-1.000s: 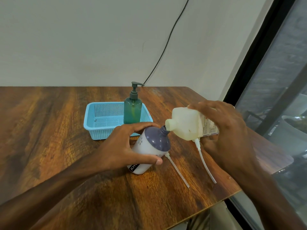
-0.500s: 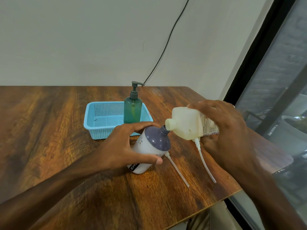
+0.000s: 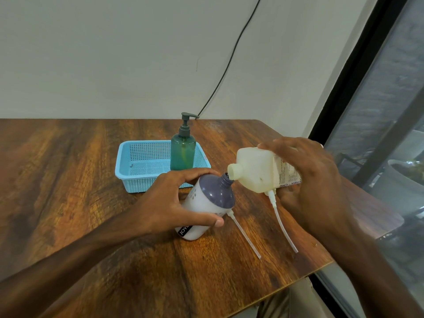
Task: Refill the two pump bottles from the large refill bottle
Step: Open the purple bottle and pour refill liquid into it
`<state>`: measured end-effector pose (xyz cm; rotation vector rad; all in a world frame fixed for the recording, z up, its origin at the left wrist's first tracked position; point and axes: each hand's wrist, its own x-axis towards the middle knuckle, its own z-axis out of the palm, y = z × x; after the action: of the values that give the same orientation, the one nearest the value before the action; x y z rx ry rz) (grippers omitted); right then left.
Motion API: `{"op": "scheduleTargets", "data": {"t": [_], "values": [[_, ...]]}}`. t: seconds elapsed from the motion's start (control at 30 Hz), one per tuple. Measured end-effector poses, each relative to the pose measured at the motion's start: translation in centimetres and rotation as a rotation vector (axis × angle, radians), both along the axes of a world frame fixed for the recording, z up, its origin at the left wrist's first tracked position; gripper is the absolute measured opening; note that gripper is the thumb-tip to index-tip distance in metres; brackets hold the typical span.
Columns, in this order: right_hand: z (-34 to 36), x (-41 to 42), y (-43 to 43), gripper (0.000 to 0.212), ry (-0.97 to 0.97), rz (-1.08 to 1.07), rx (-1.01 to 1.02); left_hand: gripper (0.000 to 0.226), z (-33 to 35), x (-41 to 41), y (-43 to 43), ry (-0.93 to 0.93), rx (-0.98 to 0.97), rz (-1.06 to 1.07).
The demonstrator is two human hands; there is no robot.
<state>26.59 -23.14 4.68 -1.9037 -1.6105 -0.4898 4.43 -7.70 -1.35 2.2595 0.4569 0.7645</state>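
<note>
Your left hand (image 3: 174, 203) grips the tilted white pump bottle (image 3: 206, 207) near the desk's (image 3: 68, 180) right edge. Your right hand (image 3: 316, 180) clasps the refill bottle (image 3: 259, 173), tipped with its spout at that narrow neck. If either bottle drifts off line, liquid will likely spill onto the desk.

Domestic room, likely home or small flat. Wood-grain table (image 3: 68, 180) set against plain pale wall (image 3: 114, 53); thin black cable (image 3: 229, 63) hanging loose down wall. Tall window (image 3: 390, 111) in dark frame (image 3: 354, 72) at right, round pot (image 3: 403, 180) dimly visible beyond glass. Household items on table: blue plastic mesh basket (image 3: 119, 173), green pump bottle (image 3: 182, 154) standing in it, white bottle with purple top (image 3: 202, 207), pale refill bottle (image 3: 254, 173) with printed label. Soap-type containers, ordinary furniture, bare wall: living space rather than workplace.
</note>
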Motion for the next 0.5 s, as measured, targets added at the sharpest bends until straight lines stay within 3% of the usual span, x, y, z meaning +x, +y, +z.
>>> {"op": "scheduleTargets", "data": {"t": [0.5], "values": [[0.29,0.00,0.09,0.083,-0.017,0.008,0.000,0.080,-0.01,0.04,-0.08,-0.020,0.017,-0.001]]}}
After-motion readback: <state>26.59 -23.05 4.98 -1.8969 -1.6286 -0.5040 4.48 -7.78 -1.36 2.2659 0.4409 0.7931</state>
